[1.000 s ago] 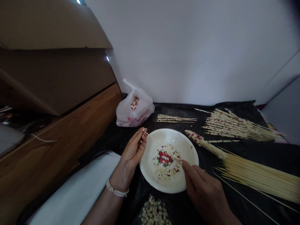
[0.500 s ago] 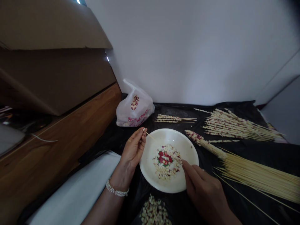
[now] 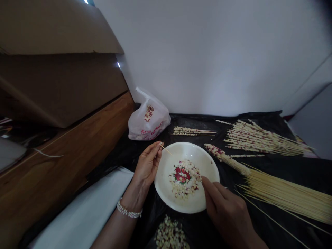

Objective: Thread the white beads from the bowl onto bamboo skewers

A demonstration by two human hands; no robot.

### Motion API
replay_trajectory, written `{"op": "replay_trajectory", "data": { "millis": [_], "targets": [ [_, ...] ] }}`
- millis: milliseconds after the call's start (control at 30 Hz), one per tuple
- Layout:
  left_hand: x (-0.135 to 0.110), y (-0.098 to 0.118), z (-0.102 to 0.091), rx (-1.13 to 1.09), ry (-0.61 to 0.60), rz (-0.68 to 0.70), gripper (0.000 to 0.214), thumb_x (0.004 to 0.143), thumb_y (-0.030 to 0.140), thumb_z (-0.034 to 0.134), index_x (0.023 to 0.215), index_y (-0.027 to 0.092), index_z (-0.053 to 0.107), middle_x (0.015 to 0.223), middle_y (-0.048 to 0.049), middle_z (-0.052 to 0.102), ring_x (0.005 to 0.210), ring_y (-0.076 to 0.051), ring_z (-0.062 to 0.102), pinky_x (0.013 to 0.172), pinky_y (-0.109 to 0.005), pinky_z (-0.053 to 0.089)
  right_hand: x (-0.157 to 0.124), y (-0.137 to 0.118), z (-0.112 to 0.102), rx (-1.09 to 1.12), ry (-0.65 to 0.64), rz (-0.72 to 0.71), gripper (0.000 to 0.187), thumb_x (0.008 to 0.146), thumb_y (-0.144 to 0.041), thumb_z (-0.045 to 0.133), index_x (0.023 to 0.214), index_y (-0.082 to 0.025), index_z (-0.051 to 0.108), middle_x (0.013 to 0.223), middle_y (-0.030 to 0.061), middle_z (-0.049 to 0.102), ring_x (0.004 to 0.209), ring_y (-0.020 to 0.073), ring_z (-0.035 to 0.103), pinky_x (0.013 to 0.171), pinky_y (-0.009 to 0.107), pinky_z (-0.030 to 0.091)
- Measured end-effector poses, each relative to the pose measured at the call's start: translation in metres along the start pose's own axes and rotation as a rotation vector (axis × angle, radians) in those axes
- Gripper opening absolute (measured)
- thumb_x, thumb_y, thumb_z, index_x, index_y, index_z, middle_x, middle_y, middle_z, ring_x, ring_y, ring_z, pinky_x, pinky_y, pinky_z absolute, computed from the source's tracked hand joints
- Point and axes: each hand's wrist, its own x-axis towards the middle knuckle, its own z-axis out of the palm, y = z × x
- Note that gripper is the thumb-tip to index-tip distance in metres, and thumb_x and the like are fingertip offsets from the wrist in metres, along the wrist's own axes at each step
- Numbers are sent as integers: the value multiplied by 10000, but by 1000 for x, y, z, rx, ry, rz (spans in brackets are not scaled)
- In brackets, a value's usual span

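My left hand (image 3: 147, 165) pinches a thin wooden skewer (image 3: 165, 149) at the left rim of a white bowl (image 3: 166, 183); the stick's tip points over the bowl. Small pale kernels (image 3: 184, 180) lie in the bowl's middle over a red flower print. My right hand (image 3: 225, 211) rests at the bowl's right side, its fingertips pressed together among the kernels; what they pinch is too small to make out.
A bundle of bare skewers (image 3: 285, 193) lies to the right, loaded skewers (image 3: 259, 140) and a few more (image 3: 192, 131) behind the bowl. A white plastic bag (image 3: 149, 119) stands at the back left. Loose kernels (image 3: 169, 235) lie near me. A wooden board (image 3: 64, 155) runs along the left.
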Motion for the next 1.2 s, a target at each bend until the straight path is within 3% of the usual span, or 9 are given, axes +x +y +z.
{"op": "replay_trajectory", "data": {
  "millis": [100,200,600,867,1200],
  "targets": [
    [-1,0,1,-70,6,-72,181,877,45,557,991,100,687,849,-84,712,651,-69,656,594,-121,554,2,0,-2,4,12,-13,342,913,-57,382,986,-36,715,636,65,681,437,127,600,436,238,479],
    [-2,1,2,-144,-17,-167,149,911,125,543,963,75,674,767,-59,665,604,-56,622,550,-110,533,2,0,-3,9,10,-10,335,918,-62,390,992,-37,716,646,69,687,448,126,605,446,234,491],
    [-4,4,5,-172,-18,-244,94,849,42,576,805,85,648,662,3,553,520,-24,504,445,-97,425,2,-1,-3,-1,21,-16,338,916,-62,392,965,-38,725,656,81,694,431,130,593,429,242,479],
    [-12,-15,3,-49,-145,-307,117,780,45,666,891,47,701,702,-16,569,568,-29,520,482,-98,427,-1,0,1,30,19,-7,312,905,-38,407,1012,-26,700,622,52,657,458,126,597,478,238,491],
    [-21,-37,5,40,-244,-357,136,722,87,749,853,65,719,665,-16,588,563,-37,535,470,-95,431,-3,4,2,15,11,17,299,913,-62,421,1048,-44,686,629,33,644,486,125,604,472,235,439]
  ]
}}
